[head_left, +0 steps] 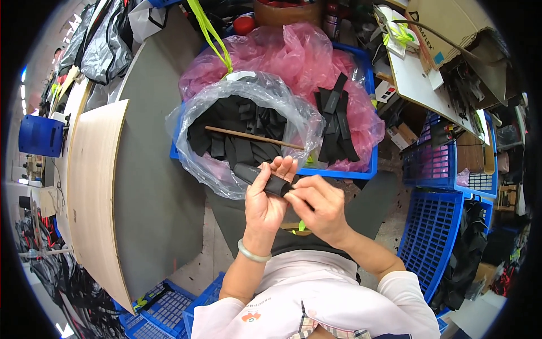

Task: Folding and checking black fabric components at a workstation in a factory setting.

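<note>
A black fabric sleeve or tube (264, 179) lies across the palm of my left hand (265, 198), whose thumb presses on it. The fingers of my right hand (320, 204) pinch its near right end. Just beyond my hands, a clear plastic bag (220, 179) stands with its mouth wide, holding many black fabric pieces (240, 148). A thin wooden stick (254, 137) rests across those pieces. To the right, several flat black strips (337, 121) are piled on pink plastic film (370, 130).
The bag and film sit in a blue crate (366, 169). At left are a grey board (161, 169) and a pale wooden panel (93, 186). Blue plastic baskets (432, 237) stand at right, below a white board (423, 85). Another blue basket (164, 311) is at lower left.
</note>
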`<state>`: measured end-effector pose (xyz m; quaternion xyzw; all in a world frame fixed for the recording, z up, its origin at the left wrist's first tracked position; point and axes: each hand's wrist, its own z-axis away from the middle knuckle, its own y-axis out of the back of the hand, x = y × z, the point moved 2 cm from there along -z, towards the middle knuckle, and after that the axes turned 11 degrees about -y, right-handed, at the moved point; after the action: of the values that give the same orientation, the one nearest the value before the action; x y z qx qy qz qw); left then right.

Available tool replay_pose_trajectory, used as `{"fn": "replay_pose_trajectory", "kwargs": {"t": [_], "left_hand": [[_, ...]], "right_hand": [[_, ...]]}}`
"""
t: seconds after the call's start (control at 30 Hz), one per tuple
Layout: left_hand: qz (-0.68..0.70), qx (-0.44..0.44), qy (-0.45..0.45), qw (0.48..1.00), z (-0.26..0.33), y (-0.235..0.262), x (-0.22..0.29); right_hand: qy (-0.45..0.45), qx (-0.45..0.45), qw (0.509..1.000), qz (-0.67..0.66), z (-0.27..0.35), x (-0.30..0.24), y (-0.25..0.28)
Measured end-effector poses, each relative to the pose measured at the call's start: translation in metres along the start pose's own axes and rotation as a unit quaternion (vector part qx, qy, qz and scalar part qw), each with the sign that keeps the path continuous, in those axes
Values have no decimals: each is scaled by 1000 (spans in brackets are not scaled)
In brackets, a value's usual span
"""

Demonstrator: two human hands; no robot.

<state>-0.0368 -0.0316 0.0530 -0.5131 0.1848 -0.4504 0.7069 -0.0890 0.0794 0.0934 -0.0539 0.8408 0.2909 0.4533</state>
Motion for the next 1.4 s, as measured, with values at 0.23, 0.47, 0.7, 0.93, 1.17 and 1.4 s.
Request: {"fn": "replay_pose_trajectory", "kwargs": {"t": [0.23,0.47,0.7,0.93,1.17,1.4], "left_hand": [[-101,-129,-140,976,6,-10,2],[-130,-83,-32,988,2,-9,-8],[10,-65,-22,998,-33,4,26],[-127,-67,34,989,-15,-9,-5],[-248,-121,-54,960,-9,-17,-3],[-168,-180,-34,969,8,-32,-5]], "right_hand": [[-70,-30,994,-79,-4,-2,-11],[-104,-235,962,89,6,30,-28],[-82,-239,967,42,-4,4,-7],[-80,-269,950,136,1,46,-27],[-80,-237,963,97,27,37,-14],[101,-93,990,41,22,36,5]]}}
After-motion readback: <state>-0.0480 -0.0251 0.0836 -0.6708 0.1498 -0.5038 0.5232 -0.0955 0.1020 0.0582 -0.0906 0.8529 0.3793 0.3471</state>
